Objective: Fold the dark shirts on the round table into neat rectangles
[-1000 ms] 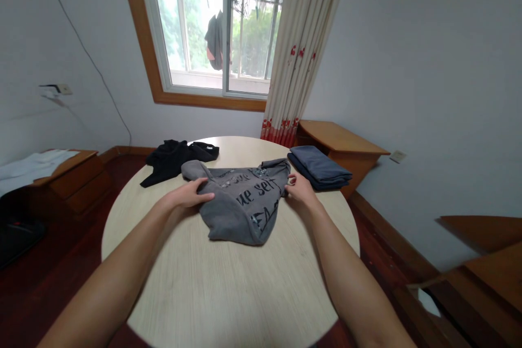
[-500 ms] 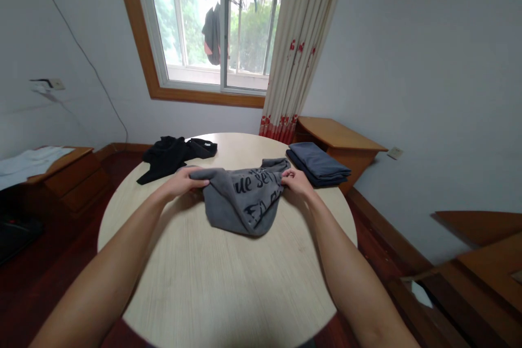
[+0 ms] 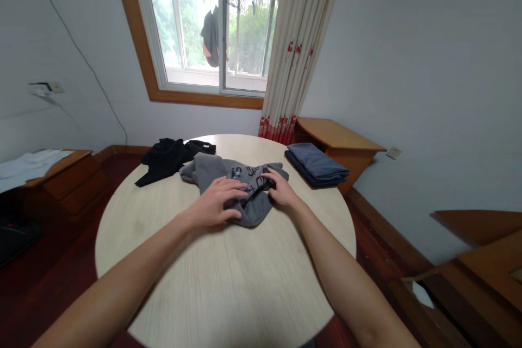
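Observation:
A grey garment with black lettering (image 3: 212, 169) lies bunched on the round pale table (image 3: 228, 277). My left hand (image 3: 220, 201) rests on its near left part, fingers apart and pointing right, with the thumb lower down. On the right side of the cloth, my right hand (image 3: 279, 187) has its thumb and fingers spread over the lettered part, touching the fabric. Neither hand is closed round the cloth. Black clothing (image 3: 165, 159) lies at the table's back left. Folded dark blue-grey clothes (image 3: 316, 163) are stacked at the back right.
Behind the table are a window (image 3: 220, 32) and a long curtain (image 3: 299, 43). A wooden cabinet (image 3: 338, 133) stands past the stack. At the left, white papers or cloth (image 3: 32, 166) lie on a low wooden cabinet (image 3: 67, 179).
My left hand has let go of the garment's left edge and moved right and nearer, onto the cloth. My right hand has shifted left and opened. The garment is more crumpled.

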A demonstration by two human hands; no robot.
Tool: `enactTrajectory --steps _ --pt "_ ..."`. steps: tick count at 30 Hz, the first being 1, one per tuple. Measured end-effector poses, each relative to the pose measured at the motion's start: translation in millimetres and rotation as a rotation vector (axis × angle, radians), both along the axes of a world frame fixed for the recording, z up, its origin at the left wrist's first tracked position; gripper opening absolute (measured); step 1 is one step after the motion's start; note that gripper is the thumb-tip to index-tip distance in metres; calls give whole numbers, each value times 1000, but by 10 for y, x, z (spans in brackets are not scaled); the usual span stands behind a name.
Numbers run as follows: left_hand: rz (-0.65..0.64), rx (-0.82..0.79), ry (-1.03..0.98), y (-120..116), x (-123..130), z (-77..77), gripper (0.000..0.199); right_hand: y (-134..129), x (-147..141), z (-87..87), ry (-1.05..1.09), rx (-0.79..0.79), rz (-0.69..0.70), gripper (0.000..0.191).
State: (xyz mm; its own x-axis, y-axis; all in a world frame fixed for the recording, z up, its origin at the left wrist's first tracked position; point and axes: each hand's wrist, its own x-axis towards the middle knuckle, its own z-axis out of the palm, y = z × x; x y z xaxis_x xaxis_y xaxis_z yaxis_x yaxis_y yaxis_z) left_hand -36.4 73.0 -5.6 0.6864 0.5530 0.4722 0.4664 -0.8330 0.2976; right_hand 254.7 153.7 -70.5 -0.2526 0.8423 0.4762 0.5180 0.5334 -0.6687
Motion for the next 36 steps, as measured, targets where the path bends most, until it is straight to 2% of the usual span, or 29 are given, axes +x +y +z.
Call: enactTrajectory --steps 2,3,6,9,11,12,14,18,19,21,23,25,28,30,33,36 --pt "-84 -42 158 -84 146 -62 54 -9 0 -28 -112 11 -22 66" --pt "-98 -55 207 -97 199 -107 54 -5 -2 -38 -144 17 -42 64" --pt "-87 -61 262 -69 283 -221 31 34 -29 -59 -208 42 -139 49" --pt "-69 -84 188 -8 249 -212 26 83 -63 -57 -253 43 -263 26" --pt "-19 -140 36 54 138 -143 26 112 -66 -39 -267 34 -334 11" --pt "34 -173 -74 101 52 -102 25 127 -56 -26 -266 28 -364 6" --pt "195 -221 -353 236 -180 -36 22 156 -7 1 -240 23 -432 9" --pt "628 -201 -992 615 -747 -39 29 205 178 33 -61 55 -643 12" --pt "717 -206 -1090 701 -871 -64 29 209 225 36 -15 66 -687 12" --pt "835 -231 -1160 820 -1050 -122 30 203 293 45 35 92 -731 11" --pt "862 -235 -1084 848 -1118 -160 35 175 306 72 19 139 -719 10" --pt "832 -150 -915 787 -1076 -156 43 129 258 120 -47 200 -650 8" --pt "764 68 -595 588 -867 -78 48 40 100 201 -153 256 -449 10" --pt "689 147 -391 444 -684 -17 51 -24 -27 233 -195 232 -280 12" --pt "519 144 -110 306 -436 13 60 -109 -196 228 -231 161 -104 16" --pt "437 133 73 299 -292 -43 65 -163 -320 194 -258 125 -37 20"
